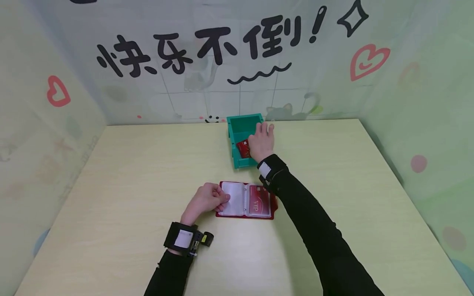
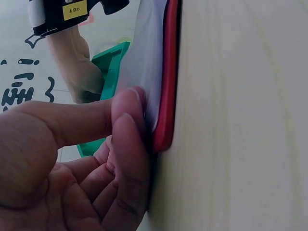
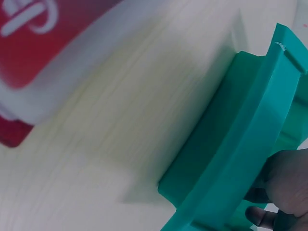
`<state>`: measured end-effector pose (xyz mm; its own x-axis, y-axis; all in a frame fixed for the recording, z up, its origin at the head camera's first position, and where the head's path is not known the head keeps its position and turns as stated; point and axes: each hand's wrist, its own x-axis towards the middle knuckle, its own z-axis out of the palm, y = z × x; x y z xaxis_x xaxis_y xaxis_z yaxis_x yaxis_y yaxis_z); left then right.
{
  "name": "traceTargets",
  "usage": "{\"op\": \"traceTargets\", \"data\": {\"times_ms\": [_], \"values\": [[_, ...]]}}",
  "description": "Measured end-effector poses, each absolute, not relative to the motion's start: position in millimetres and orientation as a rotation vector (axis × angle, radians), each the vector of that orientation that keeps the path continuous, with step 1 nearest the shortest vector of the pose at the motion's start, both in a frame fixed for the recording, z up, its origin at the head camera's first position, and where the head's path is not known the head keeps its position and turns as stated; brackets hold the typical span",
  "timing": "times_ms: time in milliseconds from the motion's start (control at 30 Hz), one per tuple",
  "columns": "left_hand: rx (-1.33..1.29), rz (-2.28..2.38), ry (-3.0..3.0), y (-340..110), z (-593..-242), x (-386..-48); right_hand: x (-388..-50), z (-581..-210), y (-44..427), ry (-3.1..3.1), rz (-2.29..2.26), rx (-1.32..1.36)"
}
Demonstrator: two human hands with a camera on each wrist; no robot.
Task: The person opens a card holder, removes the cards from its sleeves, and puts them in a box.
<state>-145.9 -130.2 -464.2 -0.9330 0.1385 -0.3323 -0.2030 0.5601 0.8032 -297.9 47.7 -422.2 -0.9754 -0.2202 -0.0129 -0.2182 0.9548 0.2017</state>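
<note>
A red card holder [image 1: 275, 207] lies spread on the table, a VIP card [image 1: 259, 200] in its right page. My left hand [image 1: 207, 199] pinches the edge of the left clear sleeve [image 1: 233, 198]; thumb and forefinger meet at the sleeve [image 2: 144, 62] beside the red cover [image 2: 167, 91] in the left wrist view. Beyond the holder stands a green bin [image 1: 242, 163] with a red card [image 1: 242, 149] inside. My right hand [image 1: 262, 142] is over the bin's right side, fingers extended. The right wrist view has that hand [image 3: 288, 183] at the bin [image 3: 236, 144], its fingertips partly hidden.
The light wooden table [image 1: 129, 176] runs back to a printed cloth backdrop [image 1: 148, 98] close behind the bin. Similar cloth walls stand at left and right. My right forearm [image 1: 311, 213] passes to the right of the card holder.
</note>
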Motion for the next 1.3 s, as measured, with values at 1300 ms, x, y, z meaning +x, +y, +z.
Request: {"op": "traceTargets", "data": {"times_ms": [1300], "values": [[0.283, 1.125, 2.665, -74, -454, -144, -180, -460, 137, -3.003, 1.262, 0.667]]}}
